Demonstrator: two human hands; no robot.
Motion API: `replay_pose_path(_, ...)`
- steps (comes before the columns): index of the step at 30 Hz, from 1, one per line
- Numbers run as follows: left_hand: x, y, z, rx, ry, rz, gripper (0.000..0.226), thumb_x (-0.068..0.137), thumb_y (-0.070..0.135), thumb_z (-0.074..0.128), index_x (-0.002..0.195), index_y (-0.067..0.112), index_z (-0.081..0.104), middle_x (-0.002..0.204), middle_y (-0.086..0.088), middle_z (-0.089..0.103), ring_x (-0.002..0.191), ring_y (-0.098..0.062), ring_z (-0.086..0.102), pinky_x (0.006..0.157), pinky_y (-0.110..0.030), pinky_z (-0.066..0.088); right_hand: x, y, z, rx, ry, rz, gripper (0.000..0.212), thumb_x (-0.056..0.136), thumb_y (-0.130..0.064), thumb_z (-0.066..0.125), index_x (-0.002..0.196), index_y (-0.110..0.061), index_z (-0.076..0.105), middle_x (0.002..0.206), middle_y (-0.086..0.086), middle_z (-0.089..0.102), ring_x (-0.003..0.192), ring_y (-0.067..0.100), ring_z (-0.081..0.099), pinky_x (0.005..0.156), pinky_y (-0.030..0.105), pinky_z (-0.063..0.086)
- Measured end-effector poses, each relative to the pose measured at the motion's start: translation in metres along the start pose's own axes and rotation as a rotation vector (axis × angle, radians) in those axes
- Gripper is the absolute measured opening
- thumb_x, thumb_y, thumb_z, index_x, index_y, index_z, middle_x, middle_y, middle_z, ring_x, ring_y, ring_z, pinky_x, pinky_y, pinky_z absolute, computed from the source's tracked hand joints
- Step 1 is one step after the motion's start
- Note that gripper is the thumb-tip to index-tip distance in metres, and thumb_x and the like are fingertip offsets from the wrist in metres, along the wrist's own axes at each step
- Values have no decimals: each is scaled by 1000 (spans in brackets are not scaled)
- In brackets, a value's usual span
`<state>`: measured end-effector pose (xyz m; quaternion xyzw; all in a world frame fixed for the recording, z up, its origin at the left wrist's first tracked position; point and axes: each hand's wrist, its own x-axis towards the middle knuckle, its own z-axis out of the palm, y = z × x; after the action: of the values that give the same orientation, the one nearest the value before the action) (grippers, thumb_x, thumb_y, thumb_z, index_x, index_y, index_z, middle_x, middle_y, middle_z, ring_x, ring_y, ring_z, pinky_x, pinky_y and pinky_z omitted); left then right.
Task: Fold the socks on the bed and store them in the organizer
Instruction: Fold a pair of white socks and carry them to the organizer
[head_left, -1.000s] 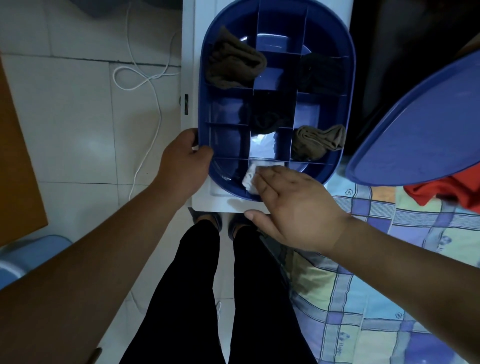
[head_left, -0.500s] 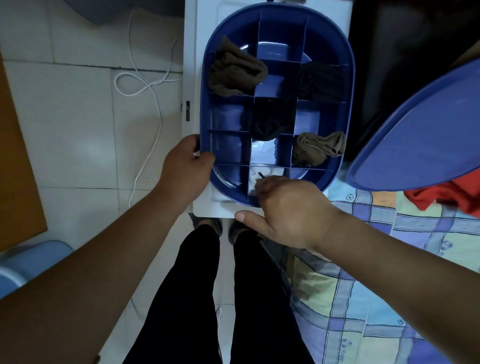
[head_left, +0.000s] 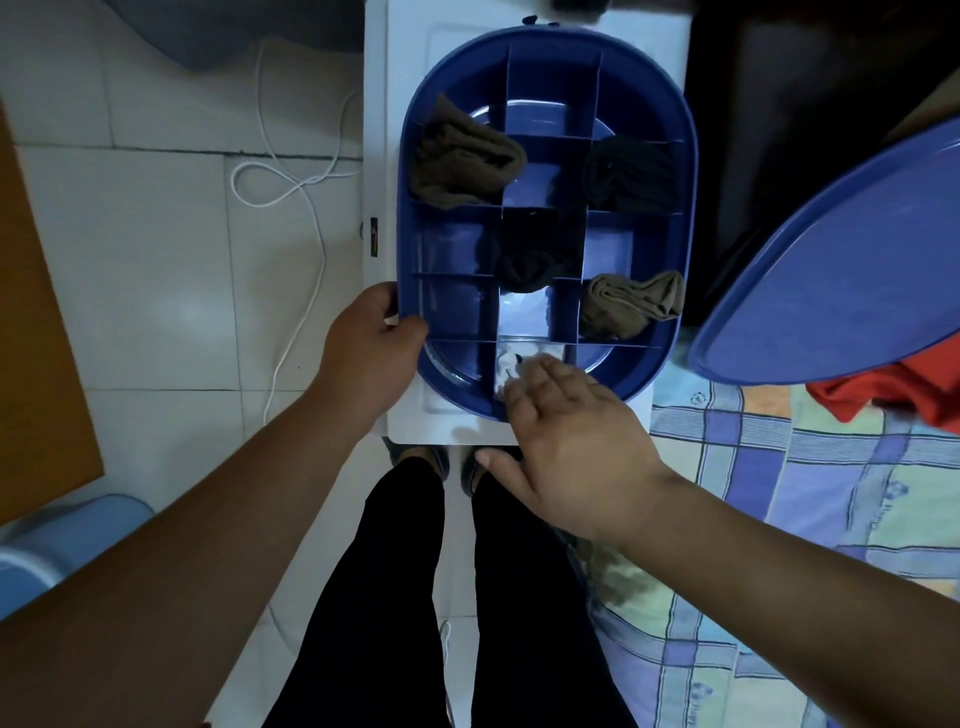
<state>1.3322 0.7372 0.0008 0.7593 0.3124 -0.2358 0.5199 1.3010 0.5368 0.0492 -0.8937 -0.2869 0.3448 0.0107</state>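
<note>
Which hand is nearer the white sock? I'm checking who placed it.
Right. The right hand hovers open, fingertips at the white sock in the organizer; the left hand holds the near-left rim, apart from it.

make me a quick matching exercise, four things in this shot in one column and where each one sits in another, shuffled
Things:
1. white sock
2. large brown sock
3. black sock
4. blue lid

Places:
A. far right compartment of the organizer
B. leaning at the right, over the bed
C. near middle compartment, by the right hand
D. far left compartment

Pairs: 1-C, 2-D, 3-A, 4-B
</note>
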Motion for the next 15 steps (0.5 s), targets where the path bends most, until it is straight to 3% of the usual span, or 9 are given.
replay_pose_path(4, 1, -2, 1, -5, -3, 1, 27, 88, 13, 49, 106, 27, 62, 90, 17, 64, 65, 15, 58, 48, -1, 38, 0, 0, 7, -99, -126, 19, 92, 91, -68, 10, 151, 1, 10, 158, 24, 16, 149, 35, 8, 122, 48, -3)
replay_pose_path(7, 2, -3, 1, 9, -7, -6, 27, 88, 14, 49, 107, 28, 62, 90, 17, 64, 65, 14, 58, 49, -1, 39, 2, 3, 14, -158, -134, 9, 91, 91, -68, 9, 151, 1, 7, 159, 24, 12, 149, 35, 4, 119, 50, -13)
replay_pose_path(12, -5, 7, -3, 14, -57, -75, 29, 84, 18, 49, 107, 28, 65, 98, 8, 68, 83, -7, 64, 67, -23, 51, 0, 9, 14, -81, -64, -18, 80, 95, -58, 26, 149, 1, 21, 155, 24, 27, 146, 36, 20, 121, 49, -8)
replay_pose_path(15, -22, 23, -11, 31, -143, -135, 20, 76, 26, 52, 86, 30, 68, 95, -3, 71, 91, -25, 67, 84, -43, 55, -17, 13, 1, 14, -2, -57, 62, 92, -42, 50, 139, -1, 46, 144, 20, 48, 135, 36, 42, 120, 50, 17)
